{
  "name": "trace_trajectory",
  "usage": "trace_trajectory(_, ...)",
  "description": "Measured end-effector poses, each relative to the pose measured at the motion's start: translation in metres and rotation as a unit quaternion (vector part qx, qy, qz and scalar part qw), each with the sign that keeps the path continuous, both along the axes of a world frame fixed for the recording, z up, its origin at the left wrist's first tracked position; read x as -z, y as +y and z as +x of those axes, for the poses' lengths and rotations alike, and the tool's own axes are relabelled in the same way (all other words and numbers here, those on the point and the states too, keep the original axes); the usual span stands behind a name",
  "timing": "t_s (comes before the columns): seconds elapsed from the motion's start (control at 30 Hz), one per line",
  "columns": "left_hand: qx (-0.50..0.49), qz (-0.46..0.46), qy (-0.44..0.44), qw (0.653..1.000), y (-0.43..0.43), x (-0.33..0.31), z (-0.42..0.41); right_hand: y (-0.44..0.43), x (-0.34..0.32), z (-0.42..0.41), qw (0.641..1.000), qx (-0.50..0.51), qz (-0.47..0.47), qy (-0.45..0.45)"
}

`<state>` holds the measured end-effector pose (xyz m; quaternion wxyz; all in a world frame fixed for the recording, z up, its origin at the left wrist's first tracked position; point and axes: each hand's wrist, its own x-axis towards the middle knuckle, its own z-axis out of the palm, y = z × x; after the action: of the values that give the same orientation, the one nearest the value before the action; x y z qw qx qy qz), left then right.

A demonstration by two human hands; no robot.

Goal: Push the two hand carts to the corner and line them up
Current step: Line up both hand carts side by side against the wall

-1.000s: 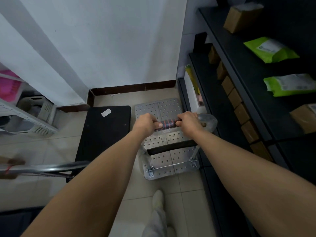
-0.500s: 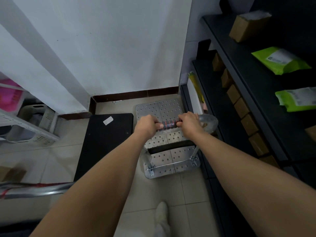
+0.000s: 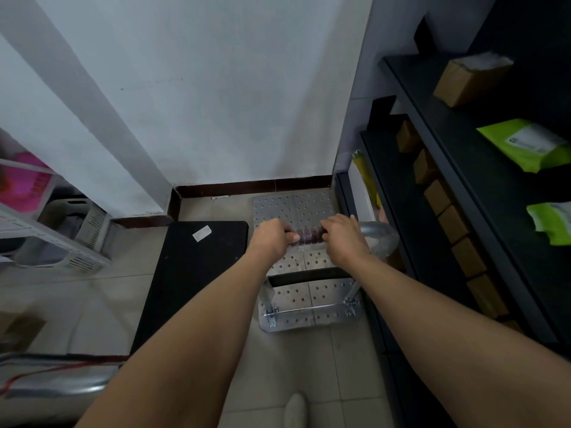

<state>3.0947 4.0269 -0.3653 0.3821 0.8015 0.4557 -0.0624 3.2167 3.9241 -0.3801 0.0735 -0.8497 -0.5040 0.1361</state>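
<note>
"Where are the carts?"

"The silver cart (image 3: pixel 293 211) sits just below and ahead of both grips, its nose nearly at the skirting (image 3: pixel 247 186), its right flank close along the shelf (image 3: pixel 398 211). The black cart (image 3: pixel 191 273) lies just left of the left grip (image 3: pixel 272 239), its front edge further from the wall (image 3: pixel 216 103)."

"And the hold?"

"Left grip and right grip (image 3: pixel 343 237) are each curled tight round the handle (image 3: pixel 309 237), knuckles up, a short taped stretch of bar bare between them (nothing else in either). Both arms (image 3: pixel 197 329) reach out long and nearly straight, converging on the bar."

"How to do it well?"

"I'd push evenly through both, so the nose doesn't swing into the shelf, stop just short of the skirting, then bring the black cart up until the fronts line up."
</note>
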Motion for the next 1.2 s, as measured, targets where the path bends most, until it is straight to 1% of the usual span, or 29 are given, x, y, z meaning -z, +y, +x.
trace_trajectory(0.17, 0.007, -0.011, -0.020, 1.000, 0.007, -0.002, -0.004, 0.017, -0.012, -0.013, 1.000, -0.015, 0.006, 0.023)
trace_trajectory(0.3, -0.015, -0.040, -0.072, 0.996, 0.010, -0.006, -0.014, 0.025, -0.022, -0.022, 1.000, -0.005, -0.002, 0.029)
trace_trajectory(0.43, -0.032, -0.003, -0.102, 0.994, 0.016, -0.018, -0.029, 0.029, -0.034, -0.032, 0.999, -0.002, 0.012, 0.047)
trace_trajectory(0.57, -0.072, 0.011, -0.126, 0.989, 0.016, -0.031, -0.058, 0.031, -0.047, -0.055, 0.993, -0.005, 0.051, 0.105)
trace_trajectory(0.8, -0.140, 0.056, -0.139, 0.979, -0.006, -0.050, -0.144, 0.022, -0.072, -0.131, 0.985, -0.058, 0.076, 0.145)
trace_trajectory(1.03, -0.208, 0.121, -0.070, 0.968, -0.040, -0.059, -0.258, 0.007, -0.086, -0.225, 0.971, -0.143, 0.086, 0.170)
trace_trajectory(1.2, -0.249, 0.156, 0.000, 0.956, -0.054, -0.057, -0.350, 0.002, -0.087, -0.292, 0.954, -0.218, 0.063, 0.194)
